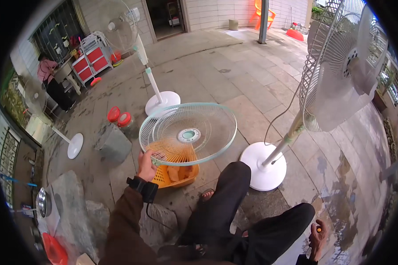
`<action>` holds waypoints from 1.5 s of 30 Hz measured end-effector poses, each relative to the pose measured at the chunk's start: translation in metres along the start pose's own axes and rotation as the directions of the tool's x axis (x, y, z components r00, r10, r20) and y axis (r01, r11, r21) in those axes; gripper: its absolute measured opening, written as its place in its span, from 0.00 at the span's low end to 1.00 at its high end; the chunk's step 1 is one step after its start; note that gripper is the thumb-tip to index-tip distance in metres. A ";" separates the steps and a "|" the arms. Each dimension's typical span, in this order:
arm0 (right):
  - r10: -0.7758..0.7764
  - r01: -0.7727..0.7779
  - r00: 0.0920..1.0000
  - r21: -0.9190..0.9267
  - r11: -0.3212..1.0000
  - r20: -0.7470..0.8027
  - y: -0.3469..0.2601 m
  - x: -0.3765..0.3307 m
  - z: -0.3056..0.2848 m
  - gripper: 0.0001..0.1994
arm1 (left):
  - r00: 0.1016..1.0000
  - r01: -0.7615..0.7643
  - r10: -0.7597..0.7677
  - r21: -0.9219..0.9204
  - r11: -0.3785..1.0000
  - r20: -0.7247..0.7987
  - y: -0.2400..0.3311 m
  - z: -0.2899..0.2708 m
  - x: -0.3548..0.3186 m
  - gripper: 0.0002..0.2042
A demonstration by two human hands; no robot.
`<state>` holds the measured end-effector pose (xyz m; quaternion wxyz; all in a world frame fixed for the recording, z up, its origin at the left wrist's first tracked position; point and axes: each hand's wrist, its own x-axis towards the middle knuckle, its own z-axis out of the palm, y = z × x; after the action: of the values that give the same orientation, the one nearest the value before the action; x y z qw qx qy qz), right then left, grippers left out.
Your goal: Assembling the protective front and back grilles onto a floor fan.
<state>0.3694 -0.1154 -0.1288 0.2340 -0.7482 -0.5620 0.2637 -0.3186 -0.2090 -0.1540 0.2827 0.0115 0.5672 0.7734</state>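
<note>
My left hand [147, 167] grips the near left rim of a round fan guard [223, 152], a wire grille with a pale green rim and a centre badge. I hold it tilted above an orange plastic basket [163, 179] with orange-yellow cloth in it. Low on the right, beside my knee, my right hand [317, 238] is curled round a small dark thing with a yellow-orange end [319, 229]; its kind does not show. Close on my right stands a pedestal fan [292, 134] with its blades [340, 97] showing and a white round base [263, 176].
Two more white pedestal fans stand ahead [152, 84] and far left [62, 134]. A grey bucket [112, 143] and red-lidded jars [125, 118] sit left of the basket. Clear plastic sheeting [70, 198] lies left. Another person [53, 81] stands at a far-left table.
</note>
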 end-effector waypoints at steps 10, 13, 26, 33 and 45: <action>-0.093 0.093 0.996 -0.073 0.993 -0.001 -0.004 0.017 -0.004 0.19 | 0.986 -0.142 0.136 -0.061 0.988 -0.097 -0.045 -0.089 -0.072 0.18; -0.023 0.024 0.999 -0.039 0.999 0.022 -0.023 0.011 -0.007 0.20 | 0.980 -0.052 0.030 -0.105 0.993 -0.195 -0.062 -0.113 -0.075 0.22; -0.023 0.024 1.000 -0.063 0.998 0.013 -0.028 0.022 -0.011 0.18 | 0.964 -0.030 -0.029 -0.215 0.976 -0.266 -0.093 -0.130 -0.094 0.33; -0.045 0.045 0.999 -0.056 0.997 0.013 -0.070 0.003 -0.017 0.16 | 0.926 0.026 -0.102 -0.211 0.977 -0.363 -0.103 -0.124 -0.103 0.34; -0.303 0.285 0.934 -0.115 0.952 -0.189 -0.092 0.000 -0.048 0.13 | 0.949 0.103 -0.169 -0.242 0.965 -0.268 -0.139 -0.155 -0.083 0.32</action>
<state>0.3354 -0.0940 -0.0335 0.2951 -0.6882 -0.6513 0.1231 -0.2426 -0.3544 -0.3066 0.2500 -0.1720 0.5102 0.8047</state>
